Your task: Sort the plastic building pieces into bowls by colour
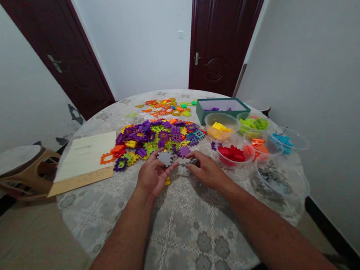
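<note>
My left hand (152,175) pinches a grey interlocking plastic piece (165,158) just above the tablecloth. My right hand (207,170) rests beside it with fingers curled around a small dark piece (193,161) that I can barely make out. Both hands sit at the near edge of a heap of purple, green, yellow and orange pieces (157,138). A yellow piece (167,181) peeks out under my left hand.
Clear bowls hold sorted pieces: yellow (221,127), green (253,123), red (234,152), orange (259,143), blue (284,140), grey (277,176). A green box (220,105) stands behind them. A wooden board (85,161) lies left. A stool (15,169) stands beside the round table (191,233).
</note>
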### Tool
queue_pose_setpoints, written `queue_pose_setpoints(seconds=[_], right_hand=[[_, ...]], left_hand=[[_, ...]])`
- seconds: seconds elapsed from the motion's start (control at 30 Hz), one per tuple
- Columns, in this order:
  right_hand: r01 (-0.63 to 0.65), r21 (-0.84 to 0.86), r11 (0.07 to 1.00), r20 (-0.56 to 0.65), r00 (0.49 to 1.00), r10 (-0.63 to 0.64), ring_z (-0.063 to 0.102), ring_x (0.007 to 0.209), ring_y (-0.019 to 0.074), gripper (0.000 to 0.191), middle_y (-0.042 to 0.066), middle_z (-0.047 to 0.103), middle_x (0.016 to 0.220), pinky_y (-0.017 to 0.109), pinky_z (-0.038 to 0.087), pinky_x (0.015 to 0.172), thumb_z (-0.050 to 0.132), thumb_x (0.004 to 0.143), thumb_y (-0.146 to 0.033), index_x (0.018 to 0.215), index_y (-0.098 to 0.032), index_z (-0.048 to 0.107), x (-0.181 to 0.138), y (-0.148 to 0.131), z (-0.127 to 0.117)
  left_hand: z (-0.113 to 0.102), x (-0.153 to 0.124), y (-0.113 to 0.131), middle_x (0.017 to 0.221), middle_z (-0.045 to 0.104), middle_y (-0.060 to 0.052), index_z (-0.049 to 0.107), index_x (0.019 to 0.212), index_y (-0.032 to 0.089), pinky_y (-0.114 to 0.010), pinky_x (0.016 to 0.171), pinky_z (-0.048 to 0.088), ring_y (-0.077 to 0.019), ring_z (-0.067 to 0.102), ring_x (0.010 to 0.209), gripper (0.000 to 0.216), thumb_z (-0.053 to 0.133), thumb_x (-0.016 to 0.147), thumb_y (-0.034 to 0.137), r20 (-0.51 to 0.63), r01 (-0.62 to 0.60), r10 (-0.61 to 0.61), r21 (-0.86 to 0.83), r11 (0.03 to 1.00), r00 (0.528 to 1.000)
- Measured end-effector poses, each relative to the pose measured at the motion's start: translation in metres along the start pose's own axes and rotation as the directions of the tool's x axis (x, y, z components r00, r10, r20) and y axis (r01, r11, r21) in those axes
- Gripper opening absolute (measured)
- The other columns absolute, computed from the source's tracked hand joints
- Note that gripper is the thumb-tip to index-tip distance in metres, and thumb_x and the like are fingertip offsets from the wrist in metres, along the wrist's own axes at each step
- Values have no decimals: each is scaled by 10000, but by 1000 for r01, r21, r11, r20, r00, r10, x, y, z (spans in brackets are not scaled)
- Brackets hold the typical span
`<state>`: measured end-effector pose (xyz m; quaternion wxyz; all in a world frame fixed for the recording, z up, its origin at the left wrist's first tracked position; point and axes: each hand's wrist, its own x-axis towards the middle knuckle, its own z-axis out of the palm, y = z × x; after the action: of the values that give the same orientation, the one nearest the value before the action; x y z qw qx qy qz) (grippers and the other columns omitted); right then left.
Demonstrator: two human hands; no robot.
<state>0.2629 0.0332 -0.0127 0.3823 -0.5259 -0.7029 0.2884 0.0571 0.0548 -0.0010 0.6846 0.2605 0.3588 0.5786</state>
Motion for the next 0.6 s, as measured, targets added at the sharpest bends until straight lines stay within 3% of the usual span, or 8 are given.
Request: queue_pose_setpoints(seconds=[0.17,0.27,0.4,0.47,0.6], right_hand=[[-102,339,935,-103,984,145,547,591,153,429,-64,559,698,271,434,570,623,935,-423,1311,-216,621,5,0,-1],[-109,422,900,-94,982,163,551,567,148,497,-66,566,675,269,448,558,614,945,-450,1366,-186,601,6,-3,-2],[-99,346,933,11,995,101,572,584,150,470,-43,611,694,277,471,587,552,994,-403,1411,-197,621,2,-7,1],[-53,272,961,37,998,45,613,663,162,424,-5,677,800,296,506,651,563,990,-357,1377,-214,661,-1,-9,5],[96,52,994,-57,994,-93,662,953,208,360,70,706,1111,363,536,903,627,955,-264,1301,-234,722,-5,-11,10]], left_hand=[[2,-4,-2,1058,710,-85,604,1355,219,-529,977,635,-234,736,975,739,552,657,-15,16,30,-30,14,999,999],[3,-6,-5,1095,706,-93,622,1306,213,-544,987,629,-242,723,1003,699,563,648,-12,51,58,-59,23,998,997],[7,-11,-10,1204,709,-120,635,1283,200,-516,1002,617,-261,711,1100,693,583,623,-4,167,122,-132,69,990,977],[9,-14,-13,1279,699,-131,646,1289,202,-495,1011,609,-274,698,1161,701,607,619,3,213,129,-149,104,986,966],[11,-19,-19,1317,700,-140,681,1285,215,-432,974,612,-287,688,1213,676,641,642,11,289,136,-185,182,974,939]])
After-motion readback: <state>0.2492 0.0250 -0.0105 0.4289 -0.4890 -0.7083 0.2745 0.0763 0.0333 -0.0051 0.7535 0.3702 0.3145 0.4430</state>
